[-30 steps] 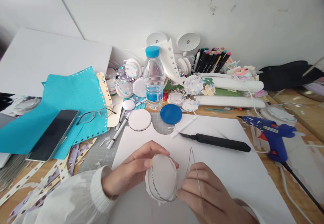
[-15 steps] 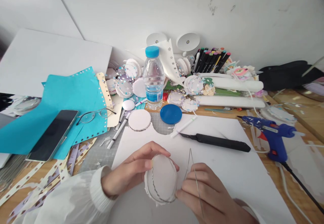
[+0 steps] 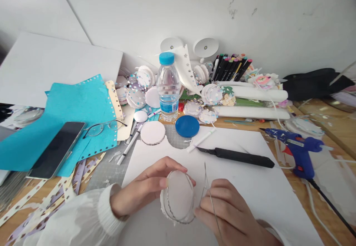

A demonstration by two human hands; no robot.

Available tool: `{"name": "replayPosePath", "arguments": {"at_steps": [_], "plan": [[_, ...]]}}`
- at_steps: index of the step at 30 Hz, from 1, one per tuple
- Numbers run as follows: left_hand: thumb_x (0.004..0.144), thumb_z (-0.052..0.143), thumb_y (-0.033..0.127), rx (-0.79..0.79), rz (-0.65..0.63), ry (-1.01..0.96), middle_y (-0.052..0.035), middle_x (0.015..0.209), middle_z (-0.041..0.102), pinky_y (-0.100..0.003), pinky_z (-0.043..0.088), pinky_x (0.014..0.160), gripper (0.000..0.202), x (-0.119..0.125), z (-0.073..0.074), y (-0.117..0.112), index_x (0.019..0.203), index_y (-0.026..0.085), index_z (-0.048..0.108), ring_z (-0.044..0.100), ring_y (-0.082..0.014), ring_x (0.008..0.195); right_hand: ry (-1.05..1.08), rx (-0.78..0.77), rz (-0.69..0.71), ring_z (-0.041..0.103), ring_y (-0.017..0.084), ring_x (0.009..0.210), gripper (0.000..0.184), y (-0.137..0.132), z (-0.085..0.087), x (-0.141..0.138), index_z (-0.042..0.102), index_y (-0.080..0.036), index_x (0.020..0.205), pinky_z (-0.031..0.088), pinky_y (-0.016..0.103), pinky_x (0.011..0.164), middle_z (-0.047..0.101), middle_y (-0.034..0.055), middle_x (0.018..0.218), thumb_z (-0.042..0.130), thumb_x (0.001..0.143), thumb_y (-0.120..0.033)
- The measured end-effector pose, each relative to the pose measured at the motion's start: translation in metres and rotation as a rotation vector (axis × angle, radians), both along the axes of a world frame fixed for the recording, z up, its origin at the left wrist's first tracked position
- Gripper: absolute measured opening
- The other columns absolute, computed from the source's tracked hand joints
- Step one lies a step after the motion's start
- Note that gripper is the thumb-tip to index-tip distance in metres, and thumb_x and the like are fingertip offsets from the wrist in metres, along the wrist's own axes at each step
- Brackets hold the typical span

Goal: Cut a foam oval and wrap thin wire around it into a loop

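Note:
Between the thumb and fingers of my left hand (image 3: 151, 188) is a white round disc (image 3: 180, 192), tilted toward me, with thin wire running around its edge. My right hand (image 3: 229, 209) is closed on a thin silvery wire (image 3: 206, 175) at the disc's right side. A bent loop of that wire sticks up above my right fingers, and one strand crosses over their backs. Both hands are above a white sheet (image 3: 250, 186). Another white disc (image 3: 152, 132) with a dark twisted edge lies beyond my left hand, beside a blue round lid (image 3: 187, 126).
A black-handled craft knife (image 3: 241, 157) lies on the sheet near a marker (image 3: 201, 140). At right stands a blue glue gun (image 3: 300, 146) with its cord. A water bottle (image 3: 168, 86) stands behind. Phone (image 3: 57, 149), glasses (image 3: 104, 127) and blue paper (image 3: 78, 101) lie left.
The wire loop by my right hand has narrowed, its strands now crossing near the fingers. My left hand keeps its hold on the disc, which has barely shifted.

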State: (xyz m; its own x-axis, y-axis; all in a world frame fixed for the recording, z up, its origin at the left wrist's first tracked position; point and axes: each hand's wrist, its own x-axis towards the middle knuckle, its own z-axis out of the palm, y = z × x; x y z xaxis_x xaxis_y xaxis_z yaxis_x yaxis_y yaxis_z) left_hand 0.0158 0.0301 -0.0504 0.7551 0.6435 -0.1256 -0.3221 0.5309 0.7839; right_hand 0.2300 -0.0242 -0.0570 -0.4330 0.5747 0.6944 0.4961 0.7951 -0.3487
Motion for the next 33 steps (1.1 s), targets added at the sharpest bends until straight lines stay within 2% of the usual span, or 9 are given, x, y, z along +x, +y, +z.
{"name": "replayPosePath", "arguments": {"at_steps": [6,11,18,20,24,28,33], "plan": [[0.087,0.061,0.037,-0.001,-0.001,0.008,-0.0156,0.117,0.067,-0.038,0.042,0.089,0.034,0.0003,0.0007,-0.0006,0.114,0.016,0.058,0.062,-0.0252,0.104,0.012,0.019,-0.001,0.059,0.013,0.073,0.025,0.0036,0.0015,-0.0005,0.066,-0.015,0.087,0.049,0.031,0.077,0.07,0.0008,0.077,0.045,0.095,-0.003],[0.087,0.06,0.042,0.012,0.004,0.04,-0.014,0.117,0.067,-0.037,0.042,0.089,0.037,-0.0001,-0.0024,-0.0013,0.115,0.018,0.058,0.06,-0.0254,0.105,0.007,0.003,0.012,0.058,0.013,0.075,0.029,0.0044,0.0055,0.0013,0.066,-0.014,0.087,0.047,0.032,0.081,0.069,0.0018,0.076,0.041,0.097,-0.003],[0.092,0.054,0.045,0.029,0.074,0.053,-0.0045,0.107,0.06,-0.024,0.043,0.084,0.041,-0.0012,-0.0075,-0.0019,0.125,0.022,0.058,0.056,-0.0156,0.096,0.134,-0.137,0.02,0.056,0.016,0.074,0.021,0.0052,0.0025,-0.0003,0.062,-0.014,0.092,0.05,0.031,0.07,0.062,0.0053,0.078,0.046,0.091,-0.001],[0.093,0.051,0.046,0.021,0.072,0.001,-0.0063,0.111,0.06,-0.027,0.044,0.087,0.042,0.0005,-0.0072,-0.0009,0.127,0.021,0.056,0.056,-0.0181,0.101,0.138,-0.139,0.013,0.057,0.017,0.074,0.021,0.0054,0.0019,0.0001,0.061,-0.015,0.093,0.051,0.032,0.069,0.062,0.0055,0.079,0.046,0.089,0.0],[0.095,0.043,0.049,-0.068,0.039,-0.09,-0.0131,0.121,0.06,-0.039,0.045,0.091,0.044,0.0032,-0.0057,-0.0006,0.129,0.022,0.052,0.059,-0.027,0.108,0.121,-0.082,-0.005,0.059,0.016,0.074,0.025,0.006,0.0041,0.0006,0.062,-0.016,0.093,0.054,0.031,0.072,0.064,0.0047,0.079,0.045,0.088,0.002],[0.095,0.043,0.048,-0.149,0.009,-0.108,-0.017,0.128,0.057,-0.051,0.043,0.095,0.045,0.0023,-0.0041,-0.0031,0.133,0.023,0.047,0.058,-0.0349,0.115,0.122,-0.046,-0.029,0.062,0.015,0.074,0.023,0.0058,0.0042,-0.0022,0.062,-0.018,0.089,0.056,0.028,0.073,0.065,0.0025,0.076,0.046,0.091,-0.001],[0.093,0.05,0.045,-0.157,-0.03,-0.139,-0.0198,0.128,0.057,-0.048,0.048,0.09,0.044,0.0007,-0.0006,-0.0034,0.129,0.019,0.05,0.062,-0.0337,0.108,0.121,-0.042,-0.066,0.061,0.014,0.077,0.022,0.0072,-0.001,-0.0032,0.062,-0.019,0.086,0.054,0.026,0.075,0.064,0.0011,0.078,0.051,0.087,0.001]]}}
